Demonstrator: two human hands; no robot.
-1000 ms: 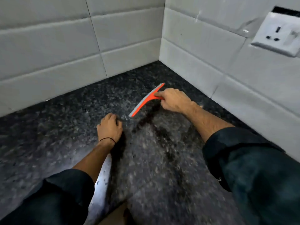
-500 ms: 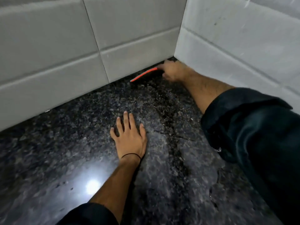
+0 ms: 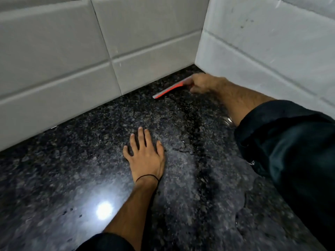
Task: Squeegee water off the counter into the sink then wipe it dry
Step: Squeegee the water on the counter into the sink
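Note:
My right hand (image 3: 204, 84) grips the handle of an orange squeegee (image 3: 169, 90) near the back corner of the dark speckled granite counter (image 3: 63, 174). Its blade lies on the counter, just in front of the back wall tiles. My left hand (image 3: 145, 154) rests flat on the counter with its fingers spread, nearer to me and left of the right arm. Films and puddles of water (image 3: 183, 149) shine on the stone between my two arms and under the right sleeve. The sink is out of view.
White wall tiles (image 3: 72, 57) close the counter at the back and the right, meeting in a corner (image 3: 197, 64). A lamp's reflection (image 3: 104, 210) glares on the near counter. My dark right sleeve (image 3: 290, 151) hangs low over the wet stone.
My right hand has carried the squeegee from mid-counter back into the corner, then drawn it slightly off the wall. My left hand has opened from a fist to lie flat.

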